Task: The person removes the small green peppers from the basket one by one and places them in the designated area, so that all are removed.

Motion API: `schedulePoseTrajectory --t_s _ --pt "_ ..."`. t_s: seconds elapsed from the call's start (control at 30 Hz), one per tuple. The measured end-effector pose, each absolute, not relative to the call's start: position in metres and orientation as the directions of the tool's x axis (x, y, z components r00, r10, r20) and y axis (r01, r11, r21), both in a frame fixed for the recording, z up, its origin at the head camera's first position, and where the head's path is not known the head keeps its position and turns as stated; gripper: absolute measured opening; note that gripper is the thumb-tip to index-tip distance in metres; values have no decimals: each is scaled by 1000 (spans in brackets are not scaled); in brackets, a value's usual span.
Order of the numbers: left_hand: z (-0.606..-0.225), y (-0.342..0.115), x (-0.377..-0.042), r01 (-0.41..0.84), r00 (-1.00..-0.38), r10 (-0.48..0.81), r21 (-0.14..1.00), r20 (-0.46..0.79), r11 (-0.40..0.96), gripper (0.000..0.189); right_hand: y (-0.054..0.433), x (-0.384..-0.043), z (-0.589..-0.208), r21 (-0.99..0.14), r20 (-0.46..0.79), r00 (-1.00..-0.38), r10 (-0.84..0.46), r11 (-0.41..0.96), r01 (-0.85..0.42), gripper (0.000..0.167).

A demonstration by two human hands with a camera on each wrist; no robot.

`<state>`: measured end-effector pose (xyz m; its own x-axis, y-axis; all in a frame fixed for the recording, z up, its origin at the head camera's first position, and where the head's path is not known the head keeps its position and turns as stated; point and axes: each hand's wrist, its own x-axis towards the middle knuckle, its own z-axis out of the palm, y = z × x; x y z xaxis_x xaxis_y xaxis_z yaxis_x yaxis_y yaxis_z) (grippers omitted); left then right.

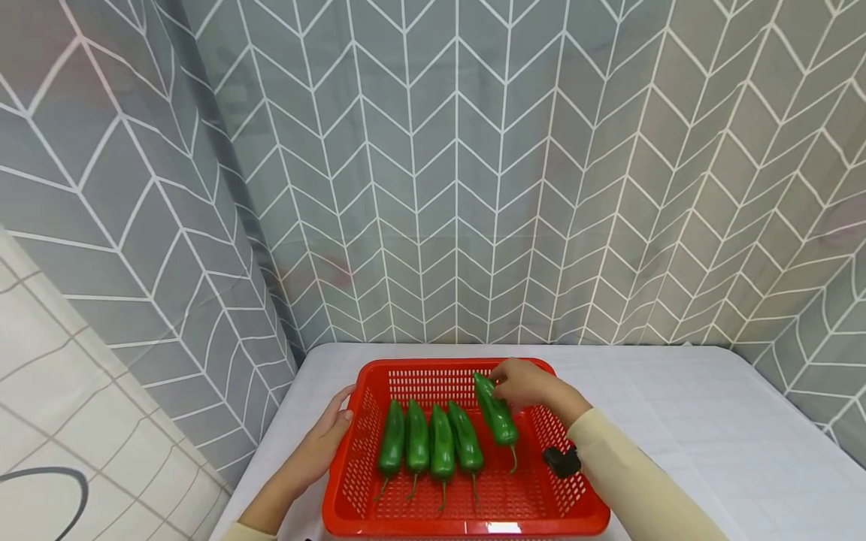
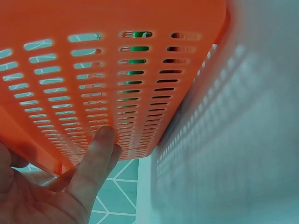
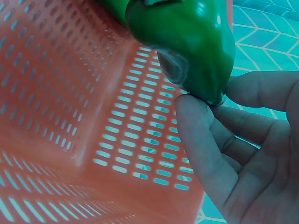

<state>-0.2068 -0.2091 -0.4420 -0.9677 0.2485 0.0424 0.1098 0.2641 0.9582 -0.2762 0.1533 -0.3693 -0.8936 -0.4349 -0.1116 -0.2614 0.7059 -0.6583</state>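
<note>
My right hand pinches a long green pepper between thumb and fingertips at the far right inside a red basket. In the right wrist view the fingertips are on the narrow end of this glossy pepper; in the head view its stem points toward me. Left of it, several more green peppers lie side by side on the basket floor, stems toward me. My left hand rests against the basket's left side. Its fairly straight fingers touch the slotted outer wall in the left wrist view.
The basket stands on a table with a white cloth. A grey curtain with white zigzag lines hangs behind the table and on both sides. A black device is at my right wrist, over the basket's right wall.
</note>
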Motion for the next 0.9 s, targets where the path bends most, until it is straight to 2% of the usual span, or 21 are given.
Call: schedulePoseTrajectory --t_s 0.43,0.9 --pt "-443 -209 -208 114 -967 249 959 48 258 53 161 -271 -358 -691 -113 -912 -393 691 -212 32" --pt "-443 -210 -207 117 -968 244 957 51 266 53 172 -267 -349 -714 -62 -905 -422 652 -255 31"
